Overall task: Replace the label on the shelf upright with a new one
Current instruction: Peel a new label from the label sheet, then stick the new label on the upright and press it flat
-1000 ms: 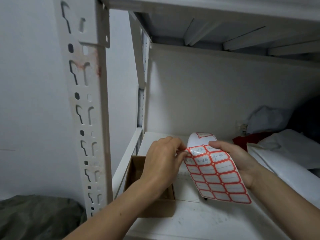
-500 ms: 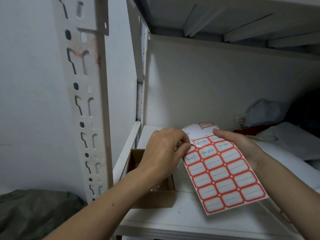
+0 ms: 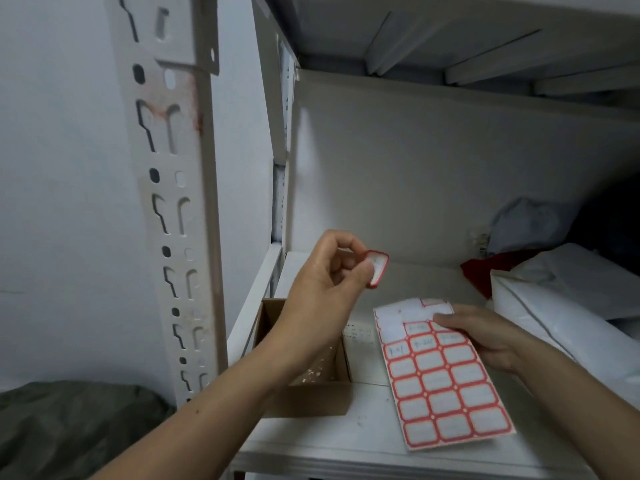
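Left hand (image 3: 322, 285) grip pinches a small red-bordered white paper label (image 3: 378, 268) by one edge, in the air, apart from the white slotted metal shelf upright (image 3: 173, 209). Right hand (image 3: 485, 337) grip holds the red-gridded label sheet (image 3: 446, 403). Label judged featherlight, limp, sticky-backed: keep hold on one edge only.

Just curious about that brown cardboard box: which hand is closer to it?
Left. The left hand, pinching a peeled label, hovers just above the cardboard box; the right hand holds the label sheet off to its right.
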